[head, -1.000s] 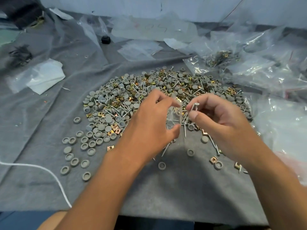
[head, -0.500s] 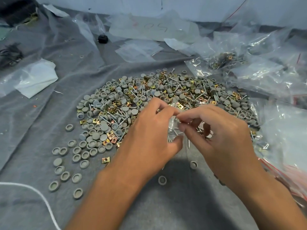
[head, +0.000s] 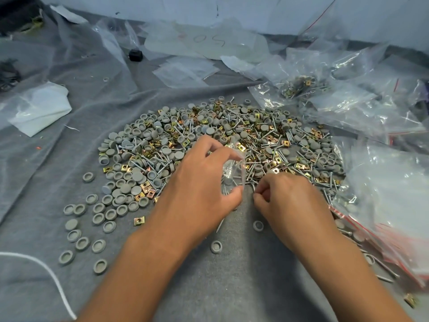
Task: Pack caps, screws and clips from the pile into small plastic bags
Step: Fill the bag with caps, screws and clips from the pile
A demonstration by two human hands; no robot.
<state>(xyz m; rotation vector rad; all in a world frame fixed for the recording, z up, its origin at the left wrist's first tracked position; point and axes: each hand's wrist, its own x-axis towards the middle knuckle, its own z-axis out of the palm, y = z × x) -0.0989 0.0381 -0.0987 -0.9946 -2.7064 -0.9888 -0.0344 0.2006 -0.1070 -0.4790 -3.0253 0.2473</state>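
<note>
Partly hidden: small bag (head: pixel 233 174) in left hand (head: pixel 199 189)'s pinch; right hand (head: pixel 287 201)'s curled grip unclear.

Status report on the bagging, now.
Left hand holds the small bag open above the cloth. Right hand pinches at screws on the pile's near edge. Bag holds a few parts. Nothing in the way.

Place: small packing workbench in a workshop | Signs: grey cloth (head: pixel 232 287) covering the table | large pile (head: pixel 220 140) of grey caps, screws and brass clips | clear zip bags (head: pixel 383 182), some filled, heaped on the right
</note>
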